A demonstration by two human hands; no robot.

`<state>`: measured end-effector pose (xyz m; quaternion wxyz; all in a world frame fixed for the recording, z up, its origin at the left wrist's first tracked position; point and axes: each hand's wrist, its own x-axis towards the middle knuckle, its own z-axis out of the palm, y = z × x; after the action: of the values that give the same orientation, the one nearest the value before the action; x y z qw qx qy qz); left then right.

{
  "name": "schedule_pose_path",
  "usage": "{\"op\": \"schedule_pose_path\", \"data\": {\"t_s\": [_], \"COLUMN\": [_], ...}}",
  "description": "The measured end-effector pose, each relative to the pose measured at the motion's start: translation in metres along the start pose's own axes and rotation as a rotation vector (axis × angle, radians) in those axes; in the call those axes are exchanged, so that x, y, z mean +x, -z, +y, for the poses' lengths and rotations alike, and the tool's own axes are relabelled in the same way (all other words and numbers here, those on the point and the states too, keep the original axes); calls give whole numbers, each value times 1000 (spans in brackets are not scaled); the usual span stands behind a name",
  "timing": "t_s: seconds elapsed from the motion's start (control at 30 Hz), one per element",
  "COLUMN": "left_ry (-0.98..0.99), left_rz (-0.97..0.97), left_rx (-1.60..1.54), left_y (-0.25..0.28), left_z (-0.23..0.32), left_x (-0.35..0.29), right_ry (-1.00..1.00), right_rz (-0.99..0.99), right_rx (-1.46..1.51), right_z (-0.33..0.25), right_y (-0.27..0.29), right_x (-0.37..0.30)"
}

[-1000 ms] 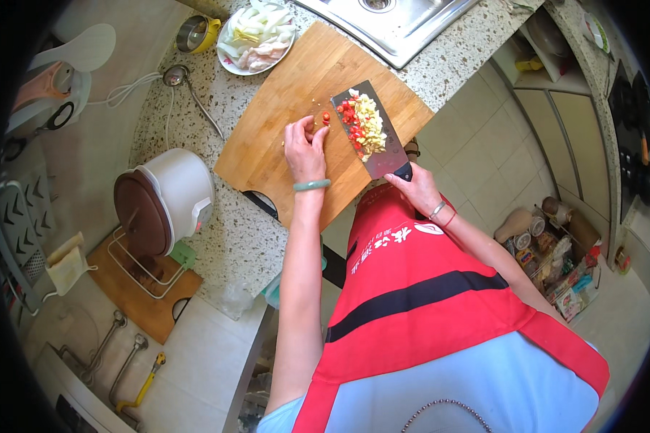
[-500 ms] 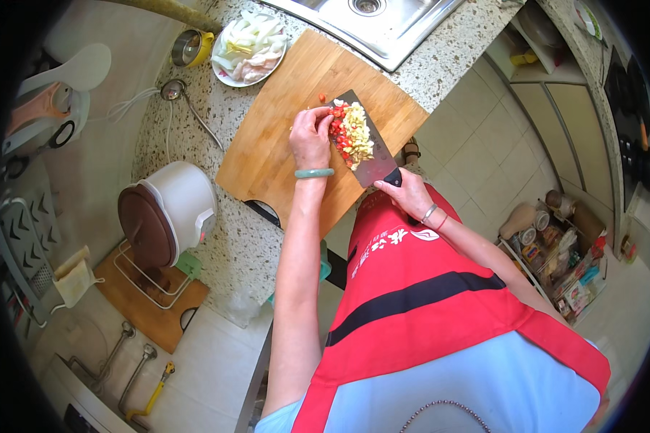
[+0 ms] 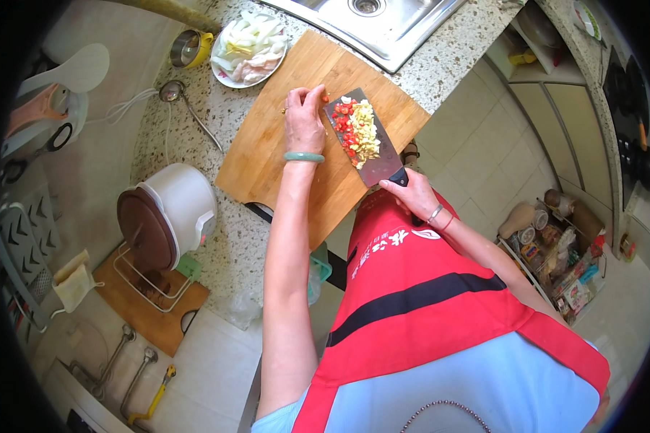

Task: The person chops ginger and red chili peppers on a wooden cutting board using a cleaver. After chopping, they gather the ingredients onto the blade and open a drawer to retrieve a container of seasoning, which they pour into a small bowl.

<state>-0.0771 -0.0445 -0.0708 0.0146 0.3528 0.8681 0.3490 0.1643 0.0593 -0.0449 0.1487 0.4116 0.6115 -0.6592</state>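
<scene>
I've got my right hand [image 3: 416,193] clamped on the cleaver's handle, blade [image 3: 378,171] flat over the board [image 3: 263,148], loaded with red bits [image 3: 345,124] and pale bits [image 3: 367,130]. My left hand [image 3: 305,126] curls beside a stray red piece [image 3: 326,99]; whether its fingertips pinch it, I can't tell. Good form here: blade level, fingertips clear of the edge. White characters and an emblem mark my red apron [image 3: 426,267]; package labels in the crate [image 3: 545,252] are too small to read.
</scene>
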Motion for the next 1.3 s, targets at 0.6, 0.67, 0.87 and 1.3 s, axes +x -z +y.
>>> {"op": "schedule_pose_path", "data": {"t_s": [0.6, 0.67, 0.87, 1.3], "left_ry": [59, 172, 225, 195], "left_rz": [164, 88, -52, 110], "left_rx": [-191, -167, -114, -144], "left_y": [24, 32, 29, 11], "left_z": [2, -8, 5, -3], "left_x": [-10, -25, -51, -29], "right_ry": [-38, -42, -2, 46], "right_rz": [-104, -86, -1, 31], "right_rx": [22, 42, 5, -122], "right_z": [-14, -14, -9, 2], "right_y": [1, 0, 0, -4], "right_x": [15, 15, 13, 10]}}
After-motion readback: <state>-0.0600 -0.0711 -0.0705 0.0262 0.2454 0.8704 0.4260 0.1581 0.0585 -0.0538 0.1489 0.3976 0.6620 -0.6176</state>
